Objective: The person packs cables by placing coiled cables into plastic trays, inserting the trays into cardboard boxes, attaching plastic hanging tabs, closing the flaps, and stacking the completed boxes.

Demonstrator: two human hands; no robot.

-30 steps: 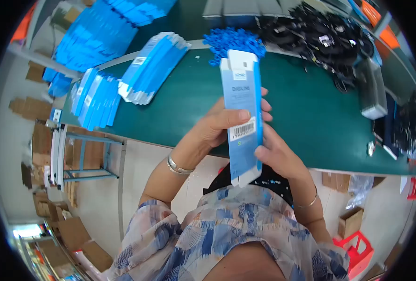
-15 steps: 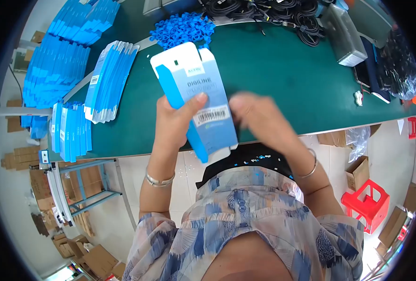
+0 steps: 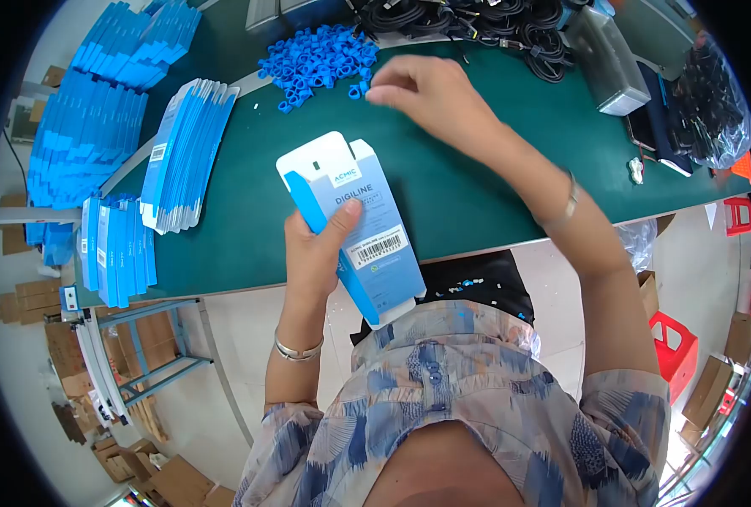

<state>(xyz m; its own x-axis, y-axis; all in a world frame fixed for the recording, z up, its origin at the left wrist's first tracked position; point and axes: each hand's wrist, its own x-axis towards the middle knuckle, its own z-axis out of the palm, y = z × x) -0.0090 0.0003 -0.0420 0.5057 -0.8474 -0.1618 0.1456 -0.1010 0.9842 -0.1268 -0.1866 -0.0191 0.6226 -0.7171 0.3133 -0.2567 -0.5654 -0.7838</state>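
Note:
My left hand [image 3: 315, 253] grips a flat blue-and-white cardboard box [image 3: 380, 224] printed "ACMIC DIGILINE", its thumb across the front. The box's white top flap stands up, and a barcode label shows lower down. Over the table, my right hand [image 3: 430, 91] reaches to the edge of a pile of small blue plastic rings [image 3: 312, 63]. Its fingers are bent in towards the thumb, the tips close beside a loose ring [image 3: 355, 92]. Whether anything is pinched between those tips is too small to make out.
Stacks of blue flattened boxes [image 3: 88, 139] and a fanned row of boxes [image 3: 188, 156] are on the left. Coiled black cables [image 3: 502, 25] lie at the back. A clear plastic case [image 3: 608, 63] and bagged black items [image 3: 718, 110] occupy the right; a red stool [image 3: 673, 351] stands below.
My right hand has moved from beside the box up and away to the blue rings. The box, still in my left hand, sits slightly lower in view.

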